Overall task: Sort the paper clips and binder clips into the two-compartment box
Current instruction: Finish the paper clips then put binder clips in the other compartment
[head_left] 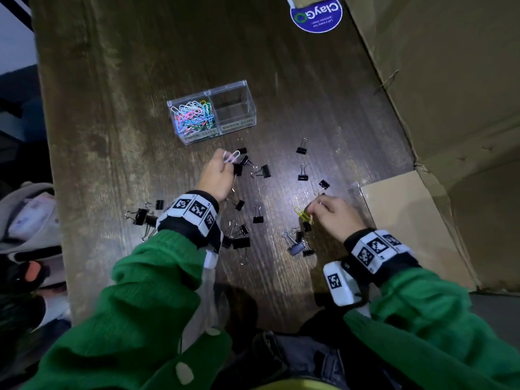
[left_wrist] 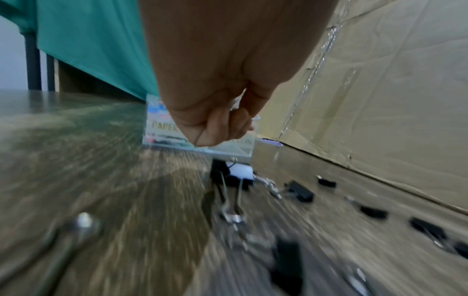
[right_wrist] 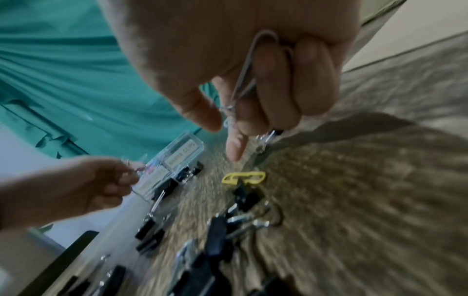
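left hand: pinches a pale paper clip, just short of the box
right hand: fingers curled, a clip's wire handle caught in them; index tip by the yellow paper clip
key relation: paper-clip compartment lies ahead and slightly left of the left hand, which is nearer
clip axis: pale clip points toward the box
binder compartment: empty
counts: 2 loose paper clips; roughly 20 binder clips on the table, clusters overlap

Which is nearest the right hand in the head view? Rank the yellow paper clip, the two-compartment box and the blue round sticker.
1. Yellow paper clip: at the right hand's fingers.
2. Two-compartment box: mid-table, up and left.
3. Blue round sticker: far edge, on the cardboard.
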The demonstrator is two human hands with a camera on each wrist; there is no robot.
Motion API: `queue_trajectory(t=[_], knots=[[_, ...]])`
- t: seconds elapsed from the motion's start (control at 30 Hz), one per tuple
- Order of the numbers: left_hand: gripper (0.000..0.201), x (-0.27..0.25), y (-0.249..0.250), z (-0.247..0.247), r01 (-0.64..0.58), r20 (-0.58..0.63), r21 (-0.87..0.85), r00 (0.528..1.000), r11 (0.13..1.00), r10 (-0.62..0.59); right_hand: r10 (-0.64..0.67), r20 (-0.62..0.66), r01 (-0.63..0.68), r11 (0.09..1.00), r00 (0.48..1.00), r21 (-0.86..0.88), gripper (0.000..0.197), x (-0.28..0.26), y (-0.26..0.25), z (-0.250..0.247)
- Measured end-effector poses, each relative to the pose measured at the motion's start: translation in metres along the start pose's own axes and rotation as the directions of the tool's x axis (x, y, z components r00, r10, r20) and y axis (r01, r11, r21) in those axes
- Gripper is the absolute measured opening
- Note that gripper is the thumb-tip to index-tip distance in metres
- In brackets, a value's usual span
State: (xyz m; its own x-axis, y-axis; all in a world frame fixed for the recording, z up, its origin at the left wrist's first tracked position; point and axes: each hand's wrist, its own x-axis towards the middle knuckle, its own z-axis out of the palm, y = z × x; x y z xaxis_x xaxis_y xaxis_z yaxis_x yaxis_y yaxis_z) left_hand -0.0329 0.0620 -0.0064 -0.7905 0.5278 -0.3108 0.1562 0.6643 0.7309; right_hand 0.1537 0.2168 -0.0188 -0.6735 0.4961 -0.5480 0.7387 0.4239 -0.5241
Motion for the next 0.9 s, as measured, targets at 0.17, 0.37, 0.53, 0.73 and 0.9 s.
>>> queue_trajectory(t=[0.17,0.37,0.53,0.73,0.9], knots=[[0.026,0.027,0.015,-0.045,-0.007,-0.183,0.245,0.982,0.969,0.054,0.029,-0.1,-0.056,0.956,0.995,-0.286,0.019,0.0,-0.02,0.011],[0.029,0.079,0.017,-0.079,0.034,-0.193,0.548,0.977,0.836,0.087,0.016,0.023,-0.01,0.966,1.0,-0.26,0.016,0.013,-0.036,0.013],[0.038,0.094,0.004,-0.081,0.002,-0.074,0.652,0.995,0.758,0.062,-0.108,-0.02,0.1,0.963,0.994,-0.251,0.015,0.024,-0.07,-0.007],[0.054,0.067,-0.007,-0.091,-0.062,-0.175,0.449,0.972,0.891,0.156,-0.357,-0.012,0.34,0.897,0.934,-0.284,0.005,0.059,-0.158,-0.024],[0.039,0.024,-0.04,-0.083,-0.017,-0.259,0.325,0.96,0.945,0.107,-0.536,0.012,0.504,0.785,0.844,-0.36,0.016,0.098,-0.236,-0.012]])
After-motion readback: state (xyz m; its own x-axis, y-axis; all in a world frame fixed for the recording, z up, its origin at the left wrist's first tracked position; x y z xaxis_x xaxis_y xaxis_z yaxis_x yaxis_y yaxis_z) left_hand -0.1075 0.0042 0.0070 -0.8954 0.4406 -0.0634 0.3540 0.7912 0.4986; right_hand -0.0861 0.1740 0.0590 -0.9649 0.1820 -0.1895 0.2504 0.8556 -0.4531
